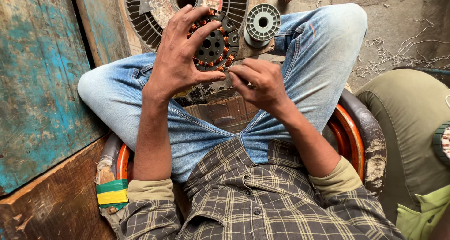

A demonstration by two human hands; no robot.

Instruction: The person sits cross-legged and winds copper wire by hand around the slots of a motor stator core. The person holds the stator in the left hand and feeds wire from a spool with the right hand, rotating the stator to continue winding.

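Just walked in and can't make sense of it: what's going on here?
A seated person in jeans holds a round motor stator with copper windings up in the left hand, fingers spread around its rim. The right hand is pinched shut beside its lower edge, perhaps on fine wire, too thin to see. An empty grey spool stands just beyond.

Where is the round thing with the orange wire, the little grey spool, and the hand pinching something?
stator with copper windings [212,47], head view, on its dark metal centre.
grey spool [262,22], head view, on its ribbed top flange.
right hand [258,83], head view, on its back.
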